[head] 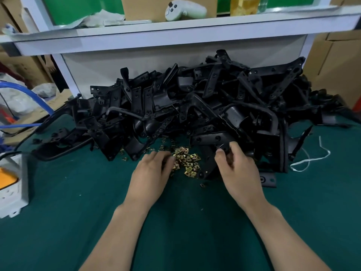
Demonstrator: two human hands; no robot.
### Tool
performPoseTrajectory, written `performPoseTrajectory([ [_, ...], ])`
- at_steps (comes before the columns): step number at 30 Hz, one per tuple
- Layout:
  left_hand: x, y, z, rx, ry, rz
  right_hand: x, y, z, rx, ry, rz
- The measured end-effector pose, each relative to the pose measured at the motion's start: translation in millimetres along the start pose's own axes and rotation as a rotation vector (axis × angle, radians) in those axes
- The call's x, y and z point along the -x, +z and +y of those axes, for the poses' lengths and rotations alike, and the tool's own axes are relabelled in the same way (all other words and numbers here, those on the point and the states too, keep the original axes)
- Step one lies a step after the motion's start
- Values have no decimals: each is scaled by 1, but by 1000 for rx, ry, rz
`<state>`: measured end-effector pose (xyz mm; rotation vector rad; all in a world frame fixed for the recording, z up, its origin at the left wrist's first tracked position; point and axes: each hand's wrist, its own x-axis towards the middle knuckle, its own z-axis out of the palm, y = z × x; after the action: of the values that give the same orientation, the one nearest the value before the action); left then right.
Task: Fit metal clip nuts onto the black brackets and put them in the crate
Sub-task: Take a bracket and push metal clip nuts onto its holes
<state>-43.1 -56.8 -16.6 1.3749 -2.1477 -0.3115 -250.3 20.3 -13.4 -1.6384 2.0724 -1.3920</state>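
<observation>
A big heap of black brackets [195, 106] covers the back of the green table [68, 192]. In front of it lies a small pile of brass-coloured clip nuts [188, 162]. My left hand [152, 173] rests on the left edge of that pile, fingers curled down into the nuts; whether it pinches one is hidden. My right hand [236, 167] grips a black bracket [210, 163] at the heap's front edge, thumb and fingers curled round its upper end. No crate is in view.
A white and orange box [11, 184] stands at the table's left edge, with blue hoses [39, 98] behind it. A white string [310, 159] lies at the right. A white shelf [175, 30] overhangs the heap. Cardboard boxes [332, 65] stand at the right.
</observation>
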Motion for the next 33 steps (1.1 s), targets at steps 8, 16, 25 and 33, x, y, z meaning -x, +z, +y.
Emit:
performPoseTrajectory([
  [8, 5, -40, -36, 107, -23, -226, 0, 0, 1, -31, 5, 7],
  [16, 10, -33, -26, 10, 171, -220, -1, 0, 1, -32, 9, 0],
  [25, 14, -22, 12, 508, 9, -36, 4, -1, -8, -53, -31, -72],
  [33, 20, -11, 43, 894, -56, -47, 9, -1, -17, -132, -184, -294],
])
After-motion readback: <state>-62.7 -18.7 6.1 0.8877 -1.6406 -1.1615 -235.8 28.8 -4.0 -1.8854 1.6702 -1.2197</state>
